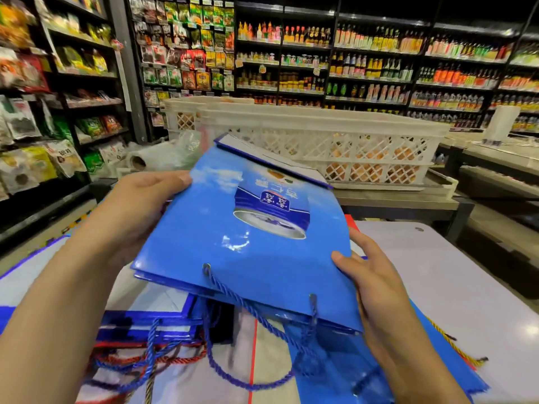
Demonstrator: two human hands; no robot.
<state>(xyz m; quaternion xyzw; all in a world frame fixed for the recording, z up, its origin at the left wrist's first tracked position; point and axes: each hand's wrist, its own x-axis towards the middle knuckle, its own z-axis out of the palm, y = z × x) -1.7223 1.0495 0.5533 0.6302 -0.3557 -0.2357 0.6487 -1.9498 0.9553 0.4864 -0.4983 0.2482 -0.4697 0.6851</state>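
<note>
On my feed, L hand grips the left edge of the glossy blue paper gift bag w/ blue rope handles, thumb on top. R hand pinches its right edge, thumb on top too. Bag is flat and tilted, held above a stack of flat blue paper bags at the white table's near edge. A white lattice plastic crate sits beyond the far edge.

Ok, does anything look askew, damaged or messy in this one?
Nothing looks damaged or spilled. The blue paper bag, held flat by the left hand and right hand, is intact. Only the stack of flat bags beneath it is untidy: they lie fanned askew, with their blue and red rope handles tangled.
</note>
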